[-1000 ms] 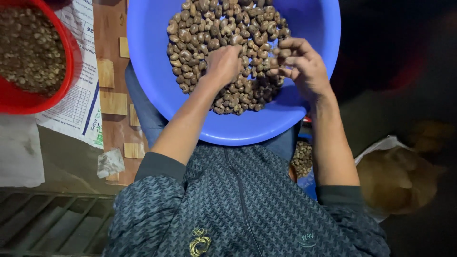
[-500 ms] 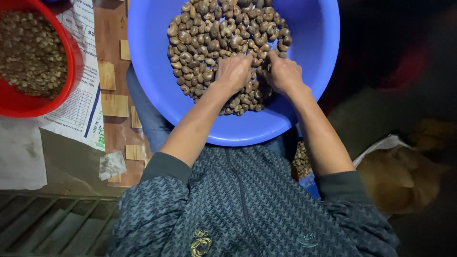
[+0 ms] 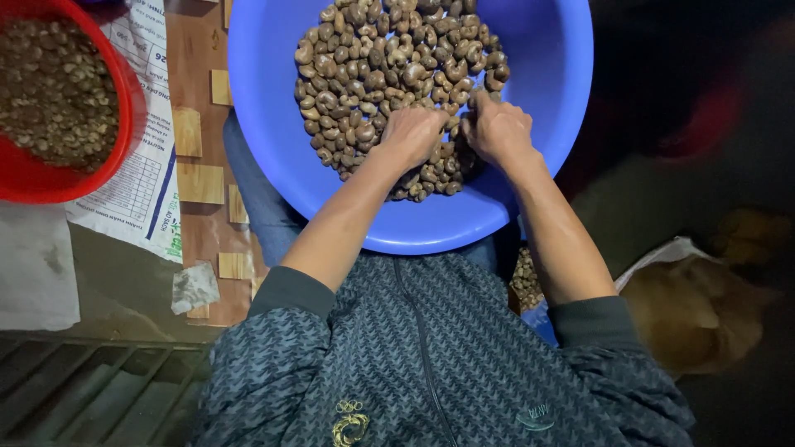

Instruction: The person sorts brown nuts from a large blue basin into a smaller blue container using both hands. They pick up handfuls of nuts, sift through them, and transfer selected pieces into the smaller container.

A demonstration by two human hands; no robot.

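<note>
Looking down on a dim room: patched wooden floor (image 3: 199, 99) with pale square inlays left of both grips, dark metal grating (image 3: 91, 389) nearer the body and to the left, murky shadow off to the right. Lying on the wood, left of the left grip, a printed paper sheet (image 3: 141, 182), white with blue lines and a green mark at its corner; beside it, farther left, a plain white cloth or paper (image 3: 33, 265); below it, a small crumpled scrap (image 3: 192, 285). Sitting at the far left, partly on that sheet, a red bowl (image 3: 116, 141) filled with small brown bits. Slumped well to the right of the right grip, a tan sack with a white edge (image 3: 687, 306), blurred.

Resting across the lap, under both grips, a large blue plastic basin (image 3: 546, 91) holding a heap of brown nuts in their shells (image 3: 381, 66), piled from the centre toward the far rim.

Left hand (image 3: 414, 136) lying knuckles-up on the near edge of the heap, fingers curled down into the nuts; whether anything is pinched, cannot tell. Right hand (image 3: 497, 128) just beside it, nearly touching, fingers likewise bent and buried among the nuts, grip hidden, contents impossible to make out. Both forearms bare, dark patterned sleeves (image 3: 414, 364) pushed up.
</note>
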